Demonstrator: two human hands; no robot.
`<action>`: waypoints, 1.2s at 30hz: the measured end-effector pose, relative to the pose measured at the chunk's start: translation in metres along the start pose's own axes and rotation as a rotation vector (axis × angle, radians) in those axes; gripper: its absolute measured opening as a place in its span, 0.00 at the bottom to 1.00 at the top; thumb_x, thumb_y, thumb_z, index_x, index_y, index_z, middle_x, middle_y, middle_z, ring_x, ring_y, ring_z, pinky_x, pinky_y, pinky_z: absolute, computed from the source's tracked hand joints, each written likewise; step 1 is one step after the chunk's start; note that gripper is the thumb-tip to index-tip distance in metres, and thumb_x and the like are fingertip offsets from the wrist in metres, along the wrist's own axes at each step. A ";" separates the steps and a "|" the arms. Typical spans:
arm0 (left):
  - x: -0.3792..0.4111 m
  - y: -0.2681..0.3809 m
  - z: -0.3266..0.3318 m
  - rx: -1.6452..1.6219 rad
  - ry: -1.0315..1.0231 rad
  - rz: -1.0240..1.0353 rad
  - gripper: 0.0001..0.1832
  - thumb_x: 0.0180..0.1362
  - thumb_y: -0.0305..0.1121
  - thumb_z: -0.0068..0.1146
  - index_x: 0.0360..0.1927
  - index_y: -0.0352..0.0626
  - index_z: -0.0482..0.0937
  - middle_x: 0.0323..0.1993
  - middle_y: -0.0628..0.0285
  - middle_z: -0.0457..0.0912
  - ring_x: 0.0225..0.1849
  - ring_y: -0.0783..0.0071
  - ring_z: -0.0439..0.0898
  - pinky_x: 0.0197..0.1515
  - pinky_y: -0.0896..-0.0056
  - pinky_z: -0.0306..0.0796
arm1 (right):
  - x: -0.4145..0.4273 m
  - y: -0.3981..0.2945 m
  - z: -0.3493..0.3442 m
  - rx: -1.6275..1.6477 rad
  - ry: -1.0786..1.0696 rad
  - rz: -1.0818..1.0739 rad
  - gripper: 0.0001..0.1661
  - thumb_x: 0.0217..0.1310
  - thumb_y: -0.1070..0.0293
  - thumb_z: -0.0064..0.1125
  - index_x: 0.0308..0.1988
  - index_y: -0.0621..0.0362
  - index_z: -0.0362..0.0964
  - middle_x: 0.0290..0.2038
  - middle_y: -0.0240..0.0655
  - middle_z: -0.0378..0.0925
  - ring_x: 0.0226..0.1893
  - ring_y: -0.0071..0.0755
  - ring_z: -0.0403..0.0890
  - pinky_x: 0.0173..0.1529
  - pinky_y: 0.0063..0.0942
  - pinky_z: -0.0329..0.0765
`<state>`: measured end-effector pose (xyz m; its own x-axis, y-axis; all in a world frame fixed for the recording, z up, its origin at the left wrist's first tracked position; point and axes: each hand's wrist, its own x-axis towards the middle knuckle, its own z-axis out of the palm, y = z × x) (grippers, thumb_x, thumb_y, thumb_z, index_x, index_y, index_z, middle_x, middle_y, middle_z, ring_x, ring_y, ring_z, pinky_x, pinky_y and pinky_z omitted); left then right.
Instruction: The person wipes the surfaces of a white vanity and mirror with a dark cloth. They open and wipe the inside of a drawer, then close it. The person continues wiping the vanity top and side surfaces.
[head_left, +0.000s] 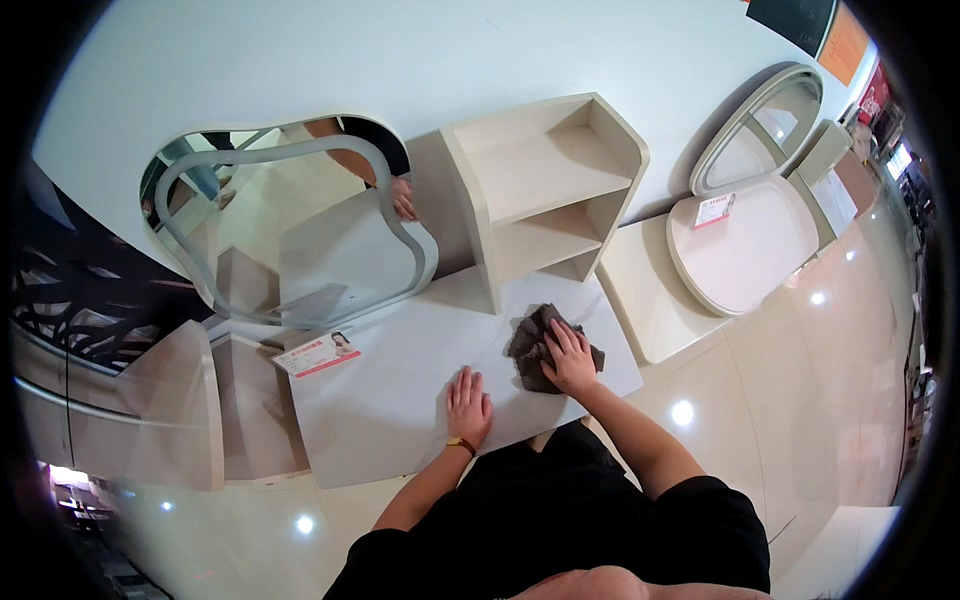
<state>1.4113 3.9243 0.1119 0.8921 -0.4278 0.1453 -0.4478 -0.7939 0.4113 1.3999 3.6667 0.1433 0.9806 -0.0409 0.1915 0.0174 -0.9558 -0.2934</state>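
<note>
Under my right hand (573, 360) a dark brown-grey cloth (534, 346) lies crumpled on the right part of a white dressing-table top (375, 427). My palm and fingers press on the cloth from above, and part of it is hidden beneath them. Flat on the same top, nearer the front edge, rests my left hand (469, 409), palm down with nothing in it. A strap circles that wrist. Behind my hands stands a cream open shelf unit (551, 172) with its foot on the table top.
A wavy-edged mirror (300, 217) leans at the back left. Before it stands a printed card (319, 354). To the right is another vanity with a rounded top (750, 247), a second card (715, 211) and an oval mirror (761, 135). A cream cabinet (172, 420) borders the left.
</note>
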 end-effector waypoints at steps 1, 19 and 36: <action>0.001 0.000 0.000 0.000 0.001 -0.001 0.25 0.61 0.36 0.45 0.62 0.40 0.68 0.69 0.51 0.59 0.71 0.55 0.56 0.71 0.50 0.46 | 0.008 0.004 0.005 -0.018 -0.012 -0.058 0.35 0.50 0.59 0.60 0.58 0.58 0.67 0.68 0.41 0.55 0.68 0.42 0.55 0.67 0.45 0.56; 0.005 0.003 0.002 0.048 -0.027 0.018 0.25 0.62 0.36 0.45 0.63 0.41 0.65 0.69 0.51 0.59 0.70 0.56 0.58 0.70 0.48 0.49 | 0.176 0.004 0.084 -0.059 0.141 0.216 0.21 0.57 0.65 0.48 0.51 0.55 0.73 0.53 0.38 0.74 0.59 0.41 0.67 0.58 0.42 0.67; -0.004 -0.002 -0.008 0.023 0.038 0.018 0.25 0.62 0.36 0.46 0.62 0.39 0.67 0.67 0.49 0.62 0.70 0.55 0.59 0.70 0.49 0.50 | -0.011 0.026 -0.013 0.162 -0.061 -0.207 0.30 0.40 0.72 0.61 0.50 0.50 0.73 0.61 0.33 0.67 0.63 0.42 0.64 0.63 0.44 0.62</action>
<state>1.4094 3.9310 0.1177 0.8855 -0.4257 0.1862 -0.4643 -0.7963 0.3876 1.3874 3.6381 0.1459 0.9627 0.1730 0.2079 0.2451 -0.8828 -0.4007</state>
